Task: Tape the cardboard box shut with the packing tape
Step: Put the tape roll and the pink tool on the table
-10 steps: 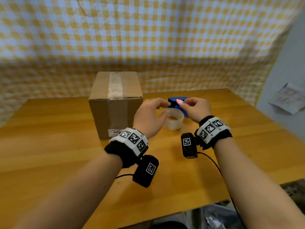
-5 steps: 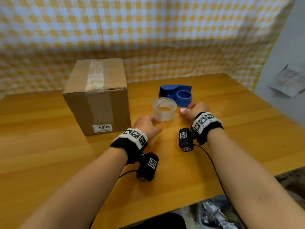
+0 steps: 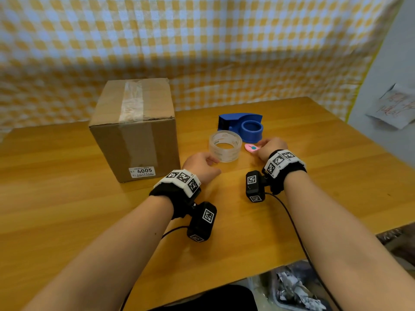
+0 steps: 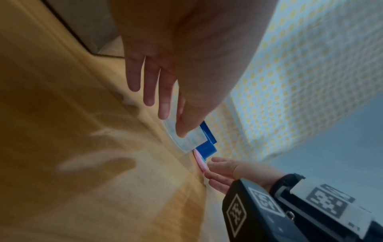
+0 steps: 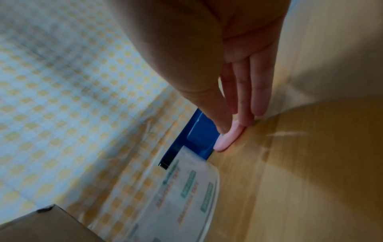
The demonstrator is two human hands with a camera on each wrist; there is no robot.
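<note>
The cardboard box (image 3: 134, 131) stands at the table's left, with a strip of clear tape (image 3: 132, 102) over its top seam and down its front. A clear tape roll (image 3: 225, 145) lies flat to its right. My left hand (image 3: 211, 164) rests just in front of the roll with relaxed, straight fingers (image 4: 149, 91), holding nothing. My right hand (image 3: 261, 149) pinches a small pink cutter (image 3: 251, 148) that lies on the table; thumb and fingers (image 5: 244, 114) are on either side of the cutter (image 5: 228, 139).
A blue tape dispenser (image 3: 244, 125) sits behind the roll, its serrated blade (image 5: 164, 165) facing the box. A checked cloth (image 3: 202, 52) hangs behind the wooden table (image 3: 67, 209). Crumpled scraps (image 3: 296, 288) lie below the front edge.
The tape roll went from being held in the air by my left hand to lying on the table, let go. My right hand lowered the pink cutter to the table.
</note>
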